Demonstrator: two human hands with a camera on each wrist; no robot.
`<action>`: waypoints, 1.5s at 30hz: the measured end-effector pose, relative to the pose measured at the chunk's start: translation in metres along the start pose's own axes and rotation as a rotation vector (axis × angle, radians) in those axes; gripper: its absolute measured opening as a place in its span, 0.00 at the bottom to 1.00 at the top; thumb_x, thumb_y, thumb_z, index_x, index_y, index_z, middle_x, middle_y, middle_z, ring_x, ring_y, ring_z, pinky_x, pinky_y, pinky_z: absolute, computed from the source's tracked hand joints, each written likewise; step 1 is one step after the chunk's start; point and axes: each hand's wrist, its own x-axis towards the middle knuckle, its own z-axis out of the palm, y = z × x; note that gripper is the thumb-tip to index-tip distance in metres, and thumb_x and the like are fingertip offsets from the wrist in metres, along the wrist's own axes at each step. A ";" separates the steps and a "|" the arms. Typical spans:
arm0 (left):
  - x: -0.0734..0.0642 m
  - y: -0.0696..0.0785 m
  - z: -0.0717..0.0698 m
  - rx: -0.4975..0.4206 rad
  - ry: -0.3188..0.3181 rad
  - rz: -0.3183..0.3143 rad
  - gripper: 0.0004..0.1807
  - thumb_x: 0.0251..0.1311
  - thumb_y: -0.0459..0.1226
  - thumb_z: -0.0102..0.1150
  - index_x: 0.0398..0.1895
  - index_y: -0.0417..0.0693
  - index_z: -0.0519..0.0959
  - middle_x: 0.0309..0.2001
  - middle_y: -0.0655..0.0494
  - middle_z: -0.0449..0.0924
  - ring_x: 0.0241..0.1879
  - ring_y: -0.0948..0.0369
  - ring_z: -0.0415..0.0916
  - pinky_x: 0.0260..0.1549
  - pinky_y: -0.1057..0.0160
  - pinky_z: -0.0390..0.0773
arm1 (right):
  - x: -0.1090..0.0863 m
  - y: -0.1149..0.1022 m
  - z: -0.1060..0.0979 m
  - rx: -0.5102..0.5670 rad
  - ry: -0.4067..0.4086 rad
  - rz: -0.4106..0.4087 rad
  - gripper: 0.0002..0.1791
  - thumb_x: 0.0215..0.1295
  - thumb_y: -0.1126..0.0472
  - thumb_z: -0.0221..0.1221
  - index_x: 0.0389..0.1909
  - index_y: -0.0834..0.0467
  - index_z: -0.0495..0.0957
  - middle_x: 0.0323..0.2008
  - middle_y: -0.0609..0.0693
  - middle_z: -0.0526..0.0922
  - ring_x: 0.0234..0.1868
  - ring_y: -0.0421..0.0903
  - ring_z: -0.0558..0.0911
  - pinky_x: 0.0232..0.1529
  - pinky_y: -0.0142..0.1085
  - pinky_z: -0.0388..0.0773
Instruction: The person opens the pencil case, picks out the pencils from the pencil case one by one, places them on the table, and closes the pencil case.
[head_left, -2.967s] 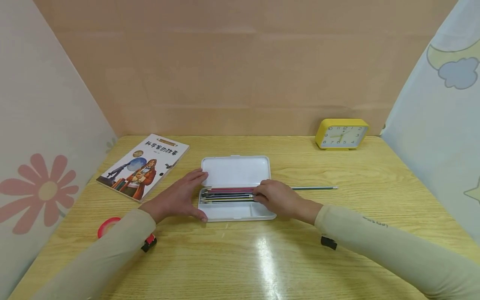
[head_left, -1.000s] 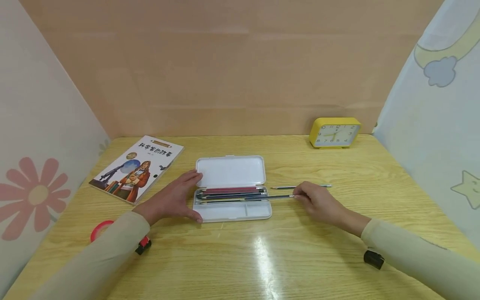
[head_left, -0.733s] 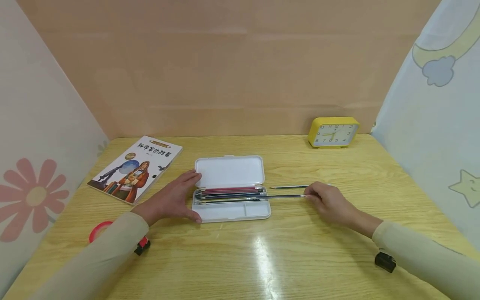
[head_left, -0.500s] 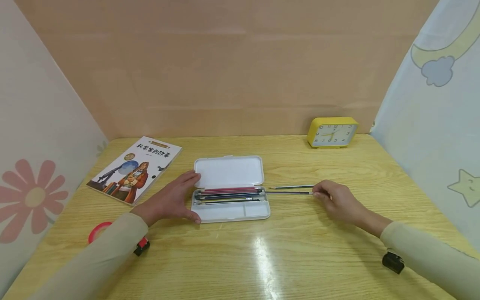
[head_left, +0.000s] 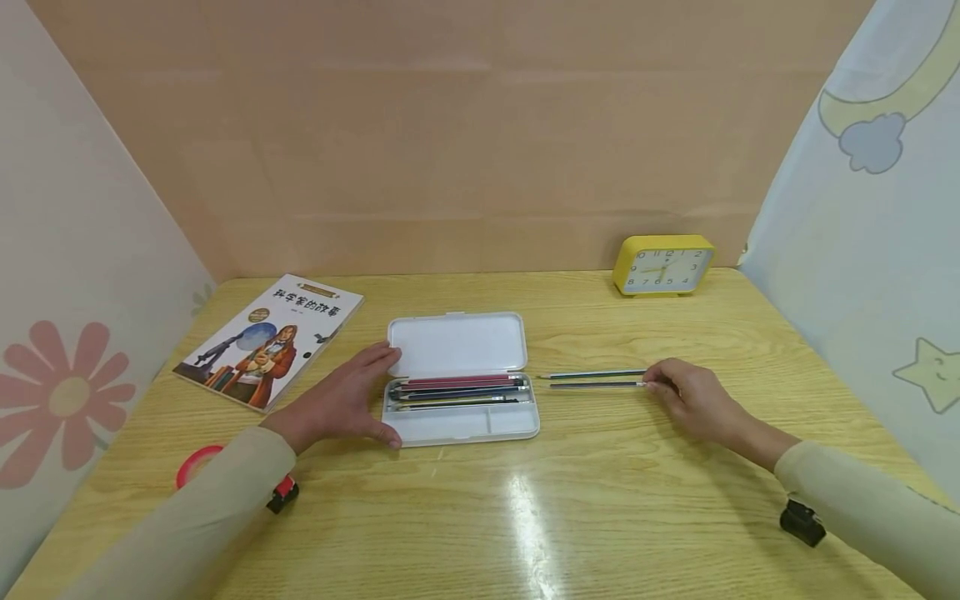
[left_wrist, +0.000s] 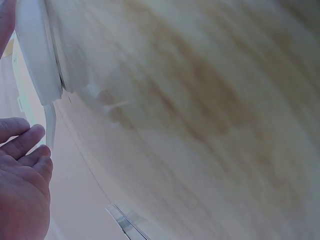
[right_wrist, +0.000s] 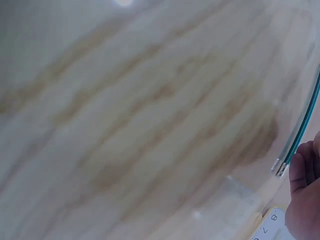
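Watched from my remote post, with the open white case (head_left: 442, 427) as the dial's center and twelve away from the person, the left hand (head_left: 341, 400) braces its nine o'clock end. The fingers are spread rather than clenched, touching lid and front corner; I judge this span keeps the light shell from sliding. The lid (head_left: 457, 343) lies back at twelve, leaving the pencils (head_left: 461, 382) inside exposed.

At three o'clock, the right hand (head_left: 693, 400) pinches a dark pencil (head_left: 596, 385) by its outer end, an apt hold, to my eye, for lining up something so thin. That pencil is on the case's right, apart from it, just beside a green pencil (head_left: 592, 374); the two run nearly parallel, probably for a neat row. My right wrist view shows both silvery ends close together near the fingers.

On the bench (head_left: 420, 517), a book (head_left: 270, 346) lies toward ten and a yellow clock (head_left: 663, 267) stands at two, both well apart from the pencils. A red ring (head_left: 197, 457), partly hidden by the sleeve, sits toward eight.
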 end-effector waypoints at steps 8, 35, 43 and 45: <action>0.000 0.000 0.000 0.008 -0.009 -0.012 0.68 0.27 0.65 0.73 0.71 0.37 0.56 0.71 0.41 0.51 0.70 0.45 0.46 0.62 0.44 0.56 | -0.001 0.004 0.005 -0.022 -0.042 0.051 0.11 0.53 0.75 0.64 0.32 0.58 0.78 0.28 0.42 0.76 0.26 0.34 0.72 0.24 0.33 0.72; 0.000 0.001 0.001 0.001 -0.017 -0.021 0.68 0.27 0.65 0.72 0.71 0.37 0.56 0.72 0.42 0.50 0.70 0.46 0.46 0.63 0.45 0.56 | 0.001 0.008 0.008 -0.090 -0.101 0.102 0.07 0.55 0.73 0.64 0.30 0.58 0.81 0.29 0.45 0.78 0.28 0.40 0.76 0.27 0.40 0.75; 0.001 0.001 0.000 0.009 -0.025 -0.026 0.68 0.28 0.66 0.71 0.71 0.38 0.55 0.72 0.42 0.50 0.70 0.46 0.45 0.63 0.46 0.55 | 0.004 0.002 0.001 -0.073 -0.067 0.071 0.07 0.55 0.73 0.64 0.33 0.60 0.81 0.29 0.44 0.77 0.28 0.40 0.77 0.26 0.39 0.75; 0.000 0.001 0.000 0.009 -0.027 -0.027 0.68 0.28 0.66 0.71 0.71 0.38 0.55 0.72 0.42 0.50 0.70 0.46 0.45 0.63 0.46 0.55 | 0.007 -0.001 -0.001 -0.067 -0.049 0.047 0.08 0.54 0.74 0.64 0.34 0.61 0.81 0.30 0.45 0.77 0.28 0.40 0.77 0.25 0.38 0.76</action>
